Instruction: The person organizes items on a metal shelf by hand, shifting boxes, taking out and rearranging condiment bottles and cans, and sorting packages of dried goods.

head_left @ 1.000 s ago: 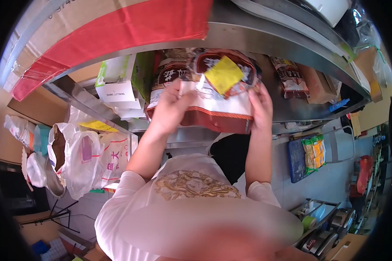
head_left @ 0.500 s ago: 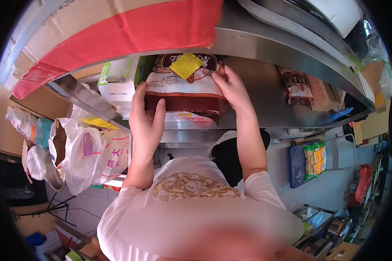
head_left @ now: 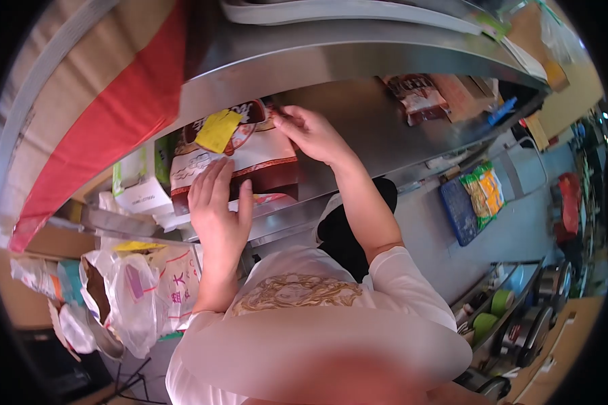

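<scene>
A brown and white printed packaging bag (head_left: 270, 152), with a yellow piece of paper (head_left: 218, 131) lying on its upper part, sits on the steel shelf (head_left: 344, 108) in front of me. My left hand (head_left: 219, 206) rests on the bag's near side, fingers stretched out and thumb apart. At the bag's far right edge, my right hand (head_left: 312, 137) has its fingers curled and pinched on the edge. Pink and white packaging (head_left: 271, 200) peeks out under the bag's near side.
A white and green box (head_left: 140, 192) stands left of the bag. Further right on the shelf lie another printed bag (head_left: 415, 98) and a brown carton (head_left: 463, 98). Plastic carrier bags (head_left: 138, 290) hang at the left. A steel edge (head_left: 358, 57) overhangs the shelf.
My view has turned, so the shelf appears tilted. My left hand has shifted from the bag's left side onto its front. My right fingers have moved to the far right edge and curled in.
</scene>
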Demonstrator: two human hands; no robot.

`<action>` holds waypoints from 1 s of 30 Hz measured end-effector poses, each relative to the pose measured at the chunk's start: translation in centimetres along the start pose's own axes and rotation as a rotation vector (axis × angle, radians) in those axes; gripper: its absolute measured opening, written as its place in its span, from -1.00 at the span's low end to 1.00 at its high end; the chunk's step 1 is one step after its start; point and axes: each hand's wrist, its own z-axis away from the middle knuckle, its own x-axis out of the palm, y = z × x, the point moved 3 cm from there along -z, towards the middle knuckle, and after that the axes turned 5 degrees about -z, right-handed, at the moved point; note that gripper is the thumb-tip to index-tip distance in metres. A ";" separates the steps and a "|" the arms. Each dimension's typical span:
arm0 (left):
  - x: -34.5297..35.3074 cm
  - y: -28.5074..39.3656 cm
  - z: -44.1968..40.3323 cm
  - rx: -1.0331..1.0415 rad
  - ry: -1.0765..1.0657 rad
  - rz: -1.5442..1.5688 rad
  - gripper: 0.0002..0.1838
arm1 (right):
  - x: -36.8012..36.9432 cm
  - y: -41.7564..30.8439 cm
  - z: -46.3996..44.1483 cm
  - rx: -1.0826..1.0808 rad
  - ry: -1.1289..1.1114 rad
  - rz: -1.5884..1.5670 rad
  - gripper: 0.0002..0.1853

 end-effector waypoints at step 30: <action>5.7 6.3 3.6 0.319 -0.345 0.878 -0.88 | -26.1 14.8 5.5 0.330 0.658 1.342 -0.49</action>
